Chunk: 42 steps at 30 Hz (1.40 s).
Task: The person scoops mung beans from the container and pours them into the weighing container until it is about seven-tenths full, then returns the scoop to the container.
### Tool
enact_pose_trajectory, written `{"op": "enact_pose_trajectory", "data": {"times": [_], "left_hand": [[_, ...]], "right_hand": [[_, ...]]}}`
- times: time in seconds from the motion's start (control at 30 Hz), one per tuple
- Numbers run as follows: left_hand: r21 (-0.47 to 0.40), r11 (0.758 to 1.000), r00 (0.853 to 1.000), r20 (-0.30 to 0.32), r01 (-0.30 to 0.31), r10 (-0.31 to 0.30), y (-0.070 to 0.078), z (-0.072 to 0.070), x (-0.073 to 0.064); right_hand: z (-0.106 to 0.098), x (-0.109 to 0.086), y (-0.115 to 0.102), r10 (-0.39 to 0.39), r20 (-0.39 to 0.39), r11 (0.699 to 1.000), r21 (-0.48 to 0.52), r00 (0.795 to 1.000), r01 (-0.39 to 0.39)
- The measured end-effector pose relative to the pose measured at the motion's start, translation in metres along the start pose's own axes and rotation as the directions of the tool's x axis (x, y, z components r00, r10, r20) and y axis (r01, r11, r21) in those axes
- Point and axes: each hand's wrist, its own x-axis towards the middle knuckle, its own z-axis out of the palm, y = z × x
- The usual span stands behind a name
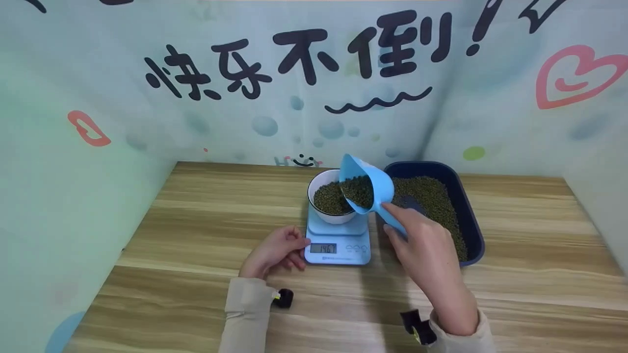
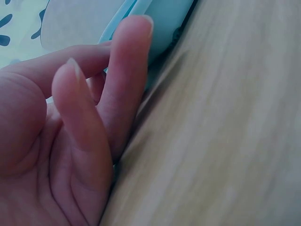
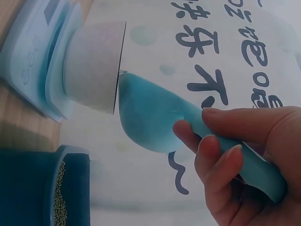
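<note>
My right hand (image 1: 429,245) grips the handle of a blue scoop (image 1: 382,189) holding small green beans, likely mung beans. The scoop tilts over a white bowl (image 1: 338,218) that has beans in it. In the right wrist view, the scoop's lip (image 3: 126,80) meets the bowl's rim. The bowl stands on a light-blue kitchen scale (image 1: 338,259), whose display is lit. Beside the scale's left edge, my left hand (image 1: 277,250) rests on the table with relaxed fingers, the thumb touching the edge near the display. In the left wrist view its fingers (image 2: 129,61) are against the scale's side.
A dark blue tub (image 1: 472,230) of beans stands right of the scale, partly behind my right hand. The wood-grain table (image 1: 196,215) ends at a printed backdrop (image 1: 221,127) close behind the bowl and tub. Black straps (image 1: 283,298) hang by both wrists.
</note>
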Motion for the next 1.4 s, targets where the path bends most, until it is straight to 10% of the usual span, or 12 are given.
{"op": "enact_pose_trajectory", "data": {"times": [1.4], "left_hand": [[0.008, 1.0, 1.0, -0.021, 0.019, -0.019, 0.0007, -0.0003, -0.0021]], "right_hand": [[0.0037, -0.0012, 0.0049, -0.001, -0.114, 0.997, -0.079, 0.994, -0.008]]}}
